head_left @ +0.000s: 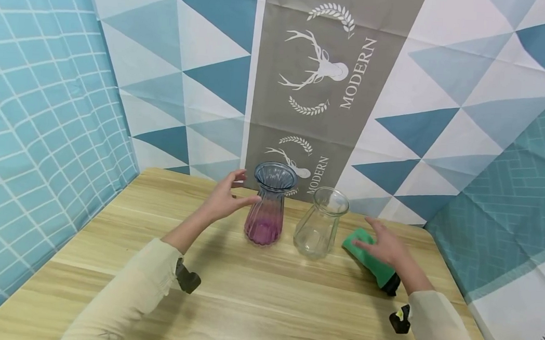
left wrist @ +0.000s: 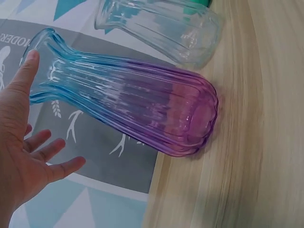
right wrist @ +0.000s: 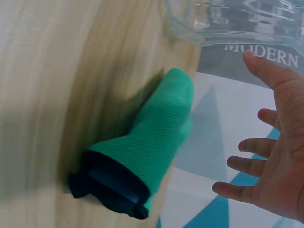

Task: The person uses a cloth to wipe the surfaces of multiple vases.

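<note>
A ribbed glass vase (head_left: 265, 211), blue at its flared neck and purple toward the base, stands upright on the wooden table. My left hand (head_left: 227, 197) is beside it with fingers spread; in the left wrist view the thumb overlaps the vase's rim, and nothing is in the palm. To its right stands a clear glass vase (head_left: 318, 227). Over the table's right side, my right hand (head_left: 385, 245) hovers with loosely spread fingers, holding nothing. Below that hand lies a green, ribbed fabric bundle (right wrist: 147, 137) with a black end, its kind unclear.
The wooden table (head_left: 245, 303) meets a patterned cloth backdrop (head_left: 213, 73) just behind the vases. Blue gridded cloth (head_left: 47, 99) hangs along the left side, and teal cloth (head_left: 508, 221) along the right. Both wrists wear small black devices.
</note>
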`<state>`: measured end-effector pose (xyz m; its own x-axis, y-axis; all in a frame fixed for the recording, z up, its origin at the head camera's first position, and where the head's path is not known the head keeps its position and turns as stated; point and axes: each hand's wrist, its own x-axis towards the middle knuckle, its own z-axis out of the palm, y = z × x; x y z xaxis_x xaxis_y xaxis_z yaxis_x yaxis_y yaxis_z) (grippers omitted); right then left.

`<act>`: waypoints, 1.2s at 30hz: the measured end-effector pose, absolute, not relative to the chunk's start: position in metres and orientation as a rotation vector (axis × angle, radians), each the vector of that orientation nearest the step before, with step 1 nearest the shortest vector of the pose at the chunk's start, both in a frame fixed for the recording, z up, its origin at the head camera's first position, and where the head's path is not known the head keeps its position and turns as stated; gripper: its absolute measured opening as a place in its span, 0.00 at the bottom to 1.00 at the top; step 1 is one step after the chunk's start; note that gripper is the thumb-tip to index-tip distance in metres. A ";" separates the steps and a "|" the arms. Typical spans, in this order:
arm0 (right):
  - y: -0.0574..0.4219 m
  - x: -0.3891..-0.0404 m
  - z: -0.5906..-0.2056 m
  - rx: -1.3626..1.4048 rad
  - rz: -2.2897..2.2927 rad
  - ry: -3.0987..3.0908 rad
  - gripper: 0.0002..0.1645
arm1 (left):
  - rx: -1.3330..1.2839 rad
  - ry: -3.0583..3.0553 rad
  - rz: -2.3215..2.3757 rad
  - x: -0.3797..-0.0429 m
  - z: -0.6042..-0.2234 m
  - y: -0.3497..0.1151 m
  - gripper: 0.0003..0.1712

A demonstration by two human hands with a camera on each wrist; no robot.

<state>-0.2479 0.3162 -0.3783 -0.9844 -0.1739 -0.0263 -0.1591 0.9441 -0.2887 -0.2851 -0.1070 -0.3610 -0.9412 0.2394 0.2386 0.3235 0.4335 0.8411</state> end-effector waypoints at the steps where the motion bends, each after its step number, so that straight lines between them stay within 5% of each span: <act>1: 0.316 -0.248 -0.381 -0.262 -0.442 3.047 0.52 | -0.509 -2.582 -1.563 -0.286 -0.362 -0.106 0.59; 15: 0.323 -0.246 -0.410 -0.199 -0.424 2.994 0.50 | -0.542 -2.535 -1.691 -0.286 -0.369 -0.094 0.53; 36: 0.336 -0.249 -0.437 -0.052 -0.392 2.995 0.53 | -0.488 -2.593 -1.641 -0.290 -0.377 -0.072 0.60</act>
